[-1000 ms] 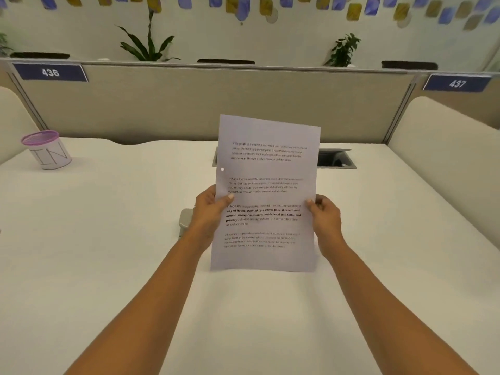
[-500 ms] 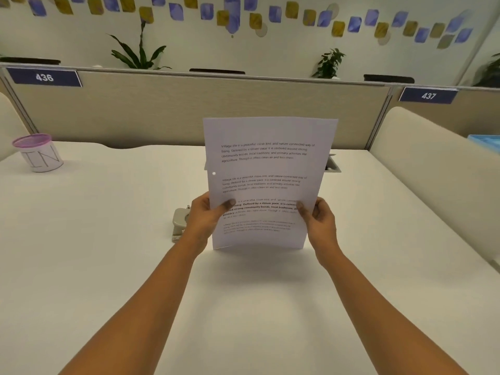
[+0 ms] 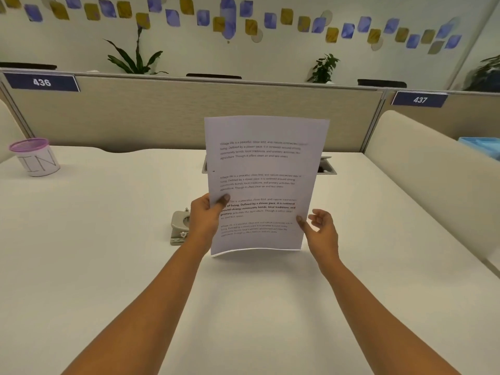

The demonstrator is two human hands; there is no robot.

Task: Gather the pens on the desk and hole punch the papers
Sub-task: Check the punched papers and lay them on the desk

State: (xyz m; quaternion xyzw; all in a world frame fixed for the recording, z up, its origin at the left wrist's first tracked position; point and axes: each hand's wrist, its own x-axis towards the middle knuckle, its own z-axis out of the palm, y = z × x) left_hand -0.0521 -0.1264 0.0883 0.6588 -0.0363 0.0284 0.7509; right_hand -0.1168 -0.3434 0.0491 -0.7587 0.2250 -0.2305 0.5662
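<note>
The person had the papers (image 3: 263, 182) held upright over the middle of the desk (image 3: 108, 266), printed side facing them, bottom edge hanging just above the surface and sagging a little. The left hand (image 3: 207, 220) was closed on the left edge, thumb pressed on the front and the other fingers hidden behind. The right hand (image 3: 320, 230) was a looser story: the thumb tip touched the lower right edge, but the fingers were spread open beside the sheet, so it looked more like steadying than gripping. My guess is they were squaring up the stack or checking the holes, since a small dark mark, maybe a punched hole, showed near the left margin. The hole punch (image 3: 180, 226) sat on the desk just left of the papers, partly hidden behind the left wrist, which made sense if the left edge was the one to feed in. No pens were visible on the desk, so that part seemed done, though whether they sat in the cup (image 3: 35, 156) with the pink mesh rim at the far left was impossible to tell. The desk was plain white, with a cable slot (image 3: 326, 167) behind the papers, beige dividers numbered 436 and 437, plants (image 3: 136, 56) beyond, and a blue tray (image 3: 484, 146) at the right.
</note>
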